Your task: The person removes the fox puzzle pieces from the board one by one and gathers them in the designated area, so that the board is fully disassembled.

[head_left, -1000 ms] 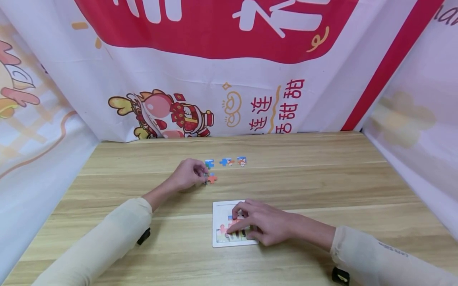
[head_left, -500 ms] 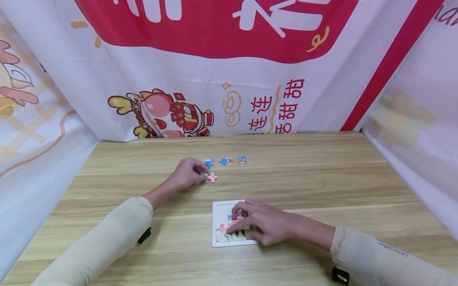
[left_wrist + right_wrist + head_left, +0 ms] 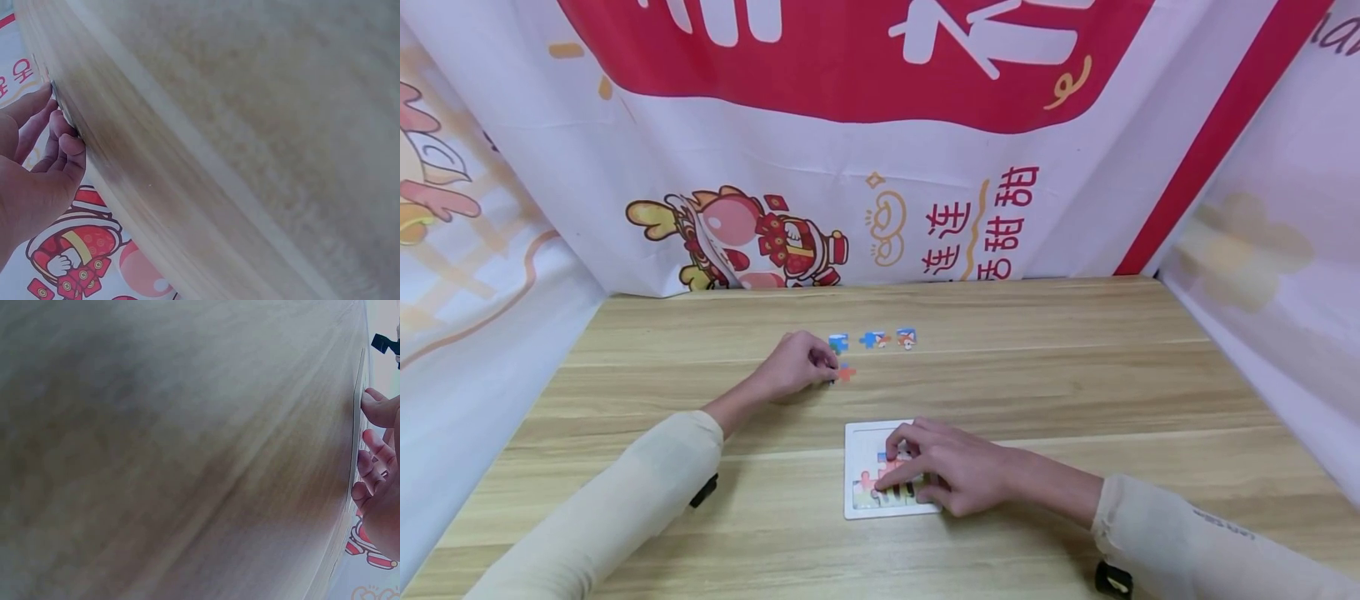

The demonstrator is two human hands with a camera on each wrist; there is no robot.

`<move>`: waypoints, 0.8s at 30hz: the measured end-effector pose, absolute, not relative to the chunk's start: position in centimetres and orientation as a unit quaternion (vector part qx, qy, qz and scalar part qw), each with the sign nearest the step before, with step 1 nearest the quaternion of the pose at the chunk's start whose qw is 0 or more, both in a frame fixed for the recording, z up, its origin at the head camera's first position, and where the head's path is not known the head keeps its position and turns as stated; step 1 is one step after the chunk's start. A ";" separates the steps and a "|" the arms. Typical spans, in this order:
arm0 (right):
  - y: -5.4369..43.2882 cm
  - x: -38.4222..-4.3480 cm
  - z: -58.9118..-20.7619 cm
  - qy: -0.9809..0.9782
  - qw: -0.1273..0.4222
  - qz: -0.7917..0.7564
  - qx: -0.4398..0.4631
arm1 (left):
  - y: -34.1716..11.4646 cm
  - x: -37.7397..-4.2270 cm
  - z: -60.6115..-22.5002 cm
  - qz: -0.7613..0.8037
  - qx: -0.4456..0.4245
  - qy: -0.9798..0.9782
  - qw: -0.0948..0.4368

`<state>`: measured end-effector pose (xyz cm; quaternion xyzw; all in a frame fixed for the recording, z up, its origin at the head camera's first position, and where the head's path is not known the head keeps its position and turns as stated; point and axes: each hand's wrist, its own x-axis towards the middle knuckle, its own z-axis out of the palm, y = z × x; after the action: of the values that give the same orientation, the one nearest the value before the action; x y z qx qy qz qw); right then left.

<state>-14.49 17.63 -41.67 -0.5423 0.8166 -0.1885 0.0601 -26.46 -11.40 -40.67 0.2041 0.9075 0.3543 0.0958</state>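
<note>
Toward the back of the table, my left hand (image 3: 797, 365) pinches a jigsaw puzzle piece (image 3: 846, 372) with a coral tab showing; the fingers cover its left part. In the left wrist view the left hand (image 3: 40, 147) has thumb and fingertips at the tabletop, the piece mostly hidden. My right hand (image 3: 958, 471) rests on the white puzzle tray (image 3: 849, 450), fingers spread and bent over its right side. Fitted pieces (image 3: 868, 481) line the tray's lower part, some covered by that hand. The right wrist view shows the fingers (image 3: 364, 464) along the tray's edge (image 3: 356, 419).
Three loose puzzle pieces lie in a row behind the left hand: a blue one with green (image 3: 838, 342), a blue one with a fox ear (image 3: 872, 340) and a fox-face one (image 3: 907, 337). Printed cloth (image 3: 820, 150) hangs along the back and sides of the wooden table (image 3: 1045, 358).
The coral piece shifts in tilt and shade between the left fingers, which stay in nearly the same spot. My right hand and the tray have not moved.
</note>
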 end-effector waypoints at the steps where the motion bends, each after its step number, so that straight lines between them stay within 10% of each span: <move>1: 17.6 -14.5 -41.6 0.817 0.061 -0.189 -0.541 | -11.4 -26.5 -40.7 0.354 0.205 0.907 0.096; 24: 17.8 -14.1 -40.5 0.832 0.090 -0.185 -0.516 | -10.7 -23.5 -39.4 0.387 0.255 0.881 0.096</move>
<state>-14.13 17.83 -40.51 -0.5161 0.8316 -0.1846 0.0895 -23.48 -10.73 -39.35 0.2553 0.8808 0.3871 0.0955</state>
